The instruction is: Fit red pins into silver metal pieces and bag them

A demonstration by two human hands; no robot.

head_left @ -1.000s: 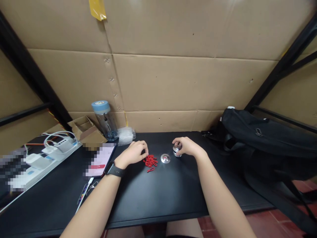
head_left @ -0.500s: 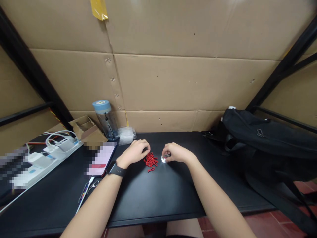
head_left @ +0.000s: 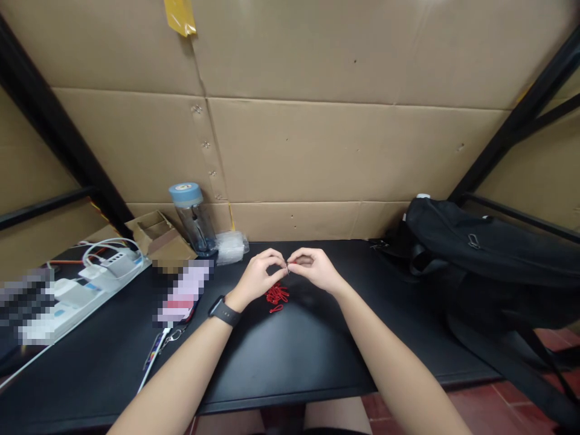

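My left hand (head_left: 263,272), with a dark watch on its wrist, is closed in a pinch over the table. Its fingertips meet those of my right hand (head_left: 313,269), also pinched. Between them is a small shiny round piece (head_left: 286,267), seen nearly edge-on and mostly hidden by the fingers. A bit of red cord (head_left: 293,263) shows at my right fingertips. Just below my hands, a small pile of red cord loops (head_left: 277,294) lies on the black table (head_left: 290,356). One single loop (head_left: 276,309) rests a little nearer to me.
On the left are a phone (head_left: 185,293), a white power strip (head_left: 86,290) with chargers and cables, and an open cardboard box (head_left: 161,238). A blue-lidded bottle (head_left: 194,217) and a clear plastic packet (head_left: 231,246) stand behind. A black bag (head_left: 489,260) fills the right side.
My right hand has lifted the shiny round piece off the table and moved up and left. My left hand has moved right to meet it. The red pile stays put.
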